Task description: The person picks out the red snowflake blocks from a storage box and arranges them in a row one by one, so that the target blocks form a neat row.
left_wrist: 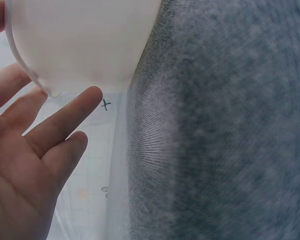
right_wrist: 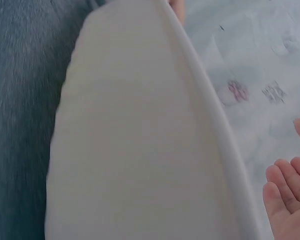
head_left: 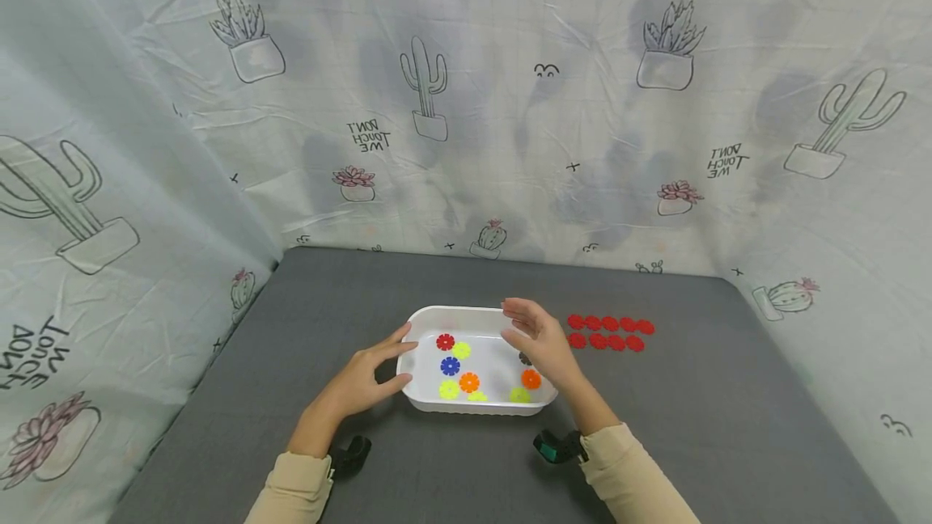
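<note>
White plastic tray (head_left: 425,322) of coloured gear discs (head_left: 450,365) sits on the grey surface (head_left: 291,362) between both grips, left hand (head_left: 362,380) and right hand (head_left: 542,344) wide and empty; close evenly, keeping it level.

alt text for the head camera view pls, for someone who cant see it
Two open hands flank a white tray on a grey table: the left hand at its left end, the right hand over its right side. Red, blue, yellow and orange flower-shaped discs lie in the tray, two rows of red discs lie to its right, and a cactus-print cloth hangs behind.
</note>
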The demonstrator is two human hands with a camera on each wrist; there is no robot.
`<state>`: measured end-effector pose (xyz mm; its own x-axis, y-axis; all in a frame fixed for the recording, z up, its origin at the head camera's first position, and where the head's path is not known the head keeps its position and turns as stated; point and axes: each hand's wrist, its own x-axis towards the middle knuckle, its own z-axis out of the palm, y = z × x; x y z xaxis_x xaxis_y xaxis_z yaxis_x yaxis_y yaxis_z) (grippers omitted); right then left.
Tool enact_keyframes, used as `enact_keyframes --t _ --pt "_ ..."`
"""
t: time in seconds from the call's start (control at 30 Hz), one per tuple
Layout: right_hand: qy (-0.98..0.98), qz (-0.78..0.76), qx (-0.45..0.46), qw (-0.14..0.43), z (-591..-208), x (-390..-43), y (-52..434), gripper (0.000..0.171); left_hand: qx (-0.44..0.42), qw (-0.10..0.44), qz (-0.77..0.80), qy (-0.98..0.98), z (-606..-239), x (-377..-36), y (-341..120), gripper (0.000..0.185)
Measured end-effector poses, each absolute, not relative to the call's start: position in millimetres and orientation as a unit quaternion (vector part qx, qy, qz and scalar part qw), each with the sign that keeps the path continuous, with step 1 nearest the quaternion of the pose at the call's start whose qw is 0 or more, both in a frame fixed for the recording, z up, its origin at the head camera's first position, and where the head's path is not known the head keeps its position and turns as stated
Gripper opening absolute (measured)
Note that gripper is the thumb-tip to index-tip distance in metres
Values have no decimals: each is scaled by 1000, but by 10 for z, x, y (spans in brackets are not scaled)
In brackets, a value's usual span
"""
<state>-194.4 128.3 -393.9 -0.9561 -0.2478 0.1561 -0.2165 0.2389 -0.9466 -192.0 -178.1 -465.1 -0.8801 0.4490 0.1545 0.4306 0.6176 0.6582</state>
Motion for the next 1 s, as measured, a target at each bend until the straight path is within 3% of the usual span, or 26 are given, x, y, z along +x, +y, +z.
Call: enact_keyframes --t 0.6,1.0 --pt "808 -572 -103 93 -4175 -2292 642 41 246 18 354 902 -4593 -1956 -1765 50" --pt "821 -554 -41 130 -4365 -2448 499 38 251 26 370 894 -4566 -1953 -1765 51"
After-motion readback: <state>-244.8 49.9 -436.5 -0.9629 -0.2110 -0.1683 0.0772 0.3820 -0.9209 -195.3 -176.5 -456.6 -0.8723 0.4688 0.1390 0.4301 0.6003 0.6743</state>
